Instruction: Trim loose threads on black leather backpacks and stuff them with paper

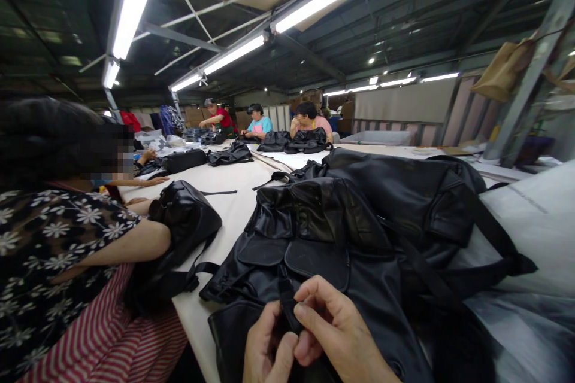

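Observation:
A black leather-like backpack [359,221] with flap pockets lies on the long cream table [233,203] right in front of me. A narrow black strap [284,296] runs down from its front pockets. My left hand [267,350] and my right hand [336,335] meet at the bottom centre, both pinched on that strap between thumb and fingers. The lower part of each hand is cut off by the frame edge.
A person in a floral top and striped skirt [58,275] sits close on my left, with an arm on another black bag [184,221]. More black bags [291,142] lie further along the table, where three people work. White plastic sheeting [530,233] lies at right.

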Demonstrator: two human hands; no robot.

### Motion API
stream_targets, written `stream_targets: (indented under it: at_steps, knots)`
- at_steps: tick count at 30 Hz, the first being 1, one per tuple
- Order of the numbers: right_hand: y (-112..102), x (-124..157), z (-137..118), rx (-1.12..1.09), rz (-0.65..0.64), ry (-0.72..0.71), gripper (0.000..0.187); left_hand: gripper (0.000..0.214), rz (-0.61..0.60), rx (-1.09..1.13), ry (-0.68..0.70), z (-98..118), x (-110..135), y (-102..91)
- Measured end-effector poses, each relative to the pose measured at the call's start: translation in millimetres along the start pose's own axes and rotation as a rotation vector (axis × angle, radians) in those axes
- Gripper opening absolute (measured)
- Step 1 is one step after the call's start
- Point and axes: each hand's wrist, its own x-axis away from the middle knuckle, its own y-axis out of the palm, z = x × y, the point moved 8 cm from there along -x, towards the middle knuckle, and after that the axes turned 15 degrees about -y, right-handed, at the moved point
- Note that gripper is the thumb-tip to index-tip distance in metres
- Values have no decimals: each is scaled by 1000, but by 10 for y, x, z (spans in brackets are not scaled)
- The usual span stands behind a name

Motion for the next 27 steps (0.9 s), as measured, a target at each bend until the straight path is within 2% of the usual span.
stream_targets:
  at_steps: [7, 10, 14, 16, 19, 21, 24, 27]
  knots:
    - [48, -53, -3, -46, -14, 46, 56, 55, 214, -33, 92, 35, 45, -12]
    - [81, -57, -16, -21, -52, 56, 49, 54, 220, -21, 63, 36, 15, -2]
    - [67, -41, -24, 34, -59, 13, 33, 44, 179, -4, 89, 89, -17, 20]
    - [26, -46, -57, 142, -70, -38, 23, 40, 173, -9, 103, 110, -27, 28]
    - [-48, -81, -206, 411, -99, -195, 11, 35, 191, -34, 132, 137, -34, 30]
    - [-81, -100, -273, 485, -106, -257, 15, 33, 181, -54, 161, 156, -35, 45]
    - [-128, -118, -242, 404, -70, -223, 20, 33, 148, -94, 193, 169, -34, 72]
    - [-151, -125, -238, 409, -44, -237, 16, 32, 151, -140, 220, 148, -29, 67]
